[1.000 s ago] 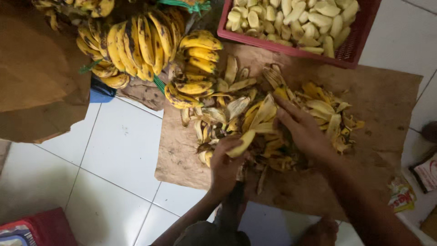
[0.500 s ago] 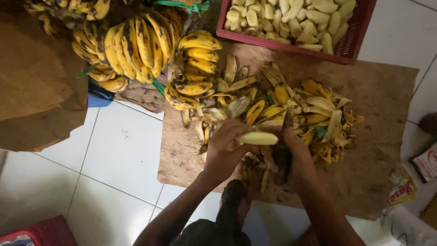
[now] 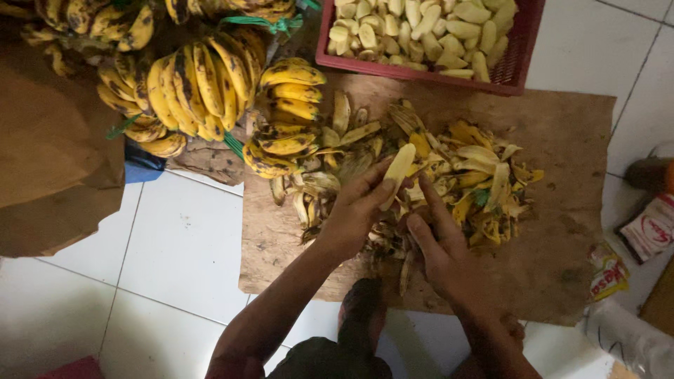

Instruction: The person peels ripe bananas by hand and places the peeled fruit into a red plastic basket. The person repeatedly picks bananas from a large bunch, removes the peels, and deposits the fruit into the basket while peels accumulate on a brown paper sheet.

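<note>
We judge peeling finished: left hand [image 3: 354, 210] grasps peeled banana [image 3: 397, 167]; right hand [image 3: 439, 245] released over peels [image 3: 484, 175]. Next: red crate [image 3: 519, 67], far.

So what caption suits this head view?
Left hand holds a peeled banana over a peel pile; right hand rests beside it.
</note>
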